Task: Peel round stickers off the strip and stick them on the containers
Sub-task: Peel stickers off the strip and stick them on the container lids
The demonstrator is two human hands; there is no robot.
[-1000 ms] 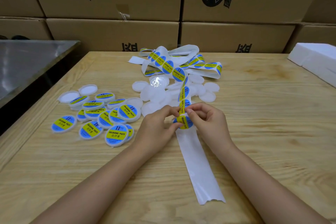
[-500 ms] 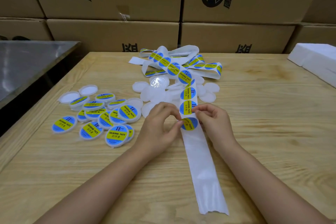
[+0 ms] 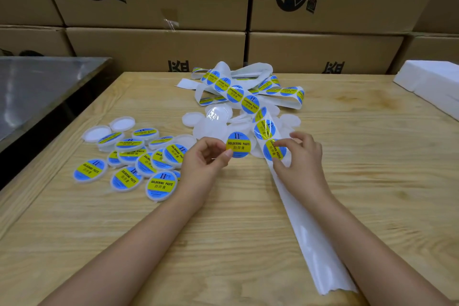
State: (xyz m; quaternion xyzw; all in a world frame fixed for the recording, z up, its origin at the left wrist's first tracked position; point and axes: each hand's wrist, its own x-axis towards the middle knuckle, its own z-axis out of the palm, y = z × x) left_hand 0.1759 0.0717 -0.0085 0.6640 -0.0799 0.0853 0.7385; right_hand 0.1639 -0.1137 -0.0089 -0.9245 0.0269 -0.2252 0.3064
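Note:
My left hand (image 3: 203,159) pinches a round blue-and-yellow sticker (image 3: 239,144) by its left edge, free of the strip and held above the table. My right hand (image 3: 299,156) pinches the white backing strip (image 3: 310,231) beside the nearest sticker still on it (image 3: 274,149). The strip runs from a tangled heap (image 3: 246,87) at the back down to a bare torn end near me. Several plain white round containers (image 3: 211,129) lie just beyond my hands. Several labelled containers (image 3: 139,156) lie in a pile to the left.
The wooden table (image 3: 372,156) is backed by stacked cardboard boxes (image 3: 159,47). A grey metal surface (image 3: 37,89) adjoins it on the left. White foam blocks (image 3: 432,84) sit at the far right edge.
My left hand has peeled one sticker off the strip and drawn it leftward. My right hand has shifted right with the strip, which now lies angled to the right.

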